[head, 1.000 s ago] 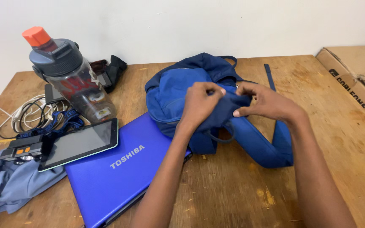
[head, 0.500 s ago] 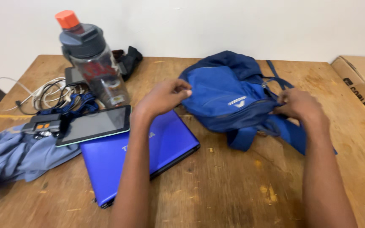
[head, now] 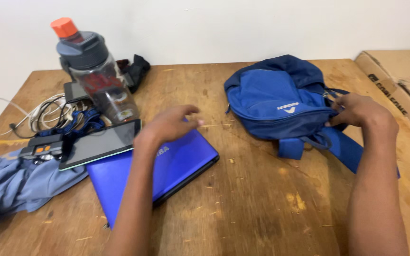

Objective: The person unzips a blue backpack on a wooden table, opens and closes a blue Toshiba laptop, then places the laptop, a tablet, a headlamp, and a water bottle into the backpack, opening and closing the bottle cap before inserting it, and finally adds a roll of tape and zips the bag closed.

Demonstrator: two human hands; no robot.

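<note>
Table: bare scratched wooden tabletop (head: 262, 208).
Backpack: small dark-blue fabric backpack (head: 281, 102), lying far right on table.
Laptop: closed blue laptop (head: 176, 166), left of backpack.
Right hand (head: 359, 111): fingers pinched on backpack's edge.
Left hand (head: 169, 124): fingers apart, empty, over laptop.

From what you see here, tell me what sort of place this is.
Probably a home or office desk used for packing: a worn wooden table against a plain white wall, with a blue backpack, closed laptop and tablet.
</note>
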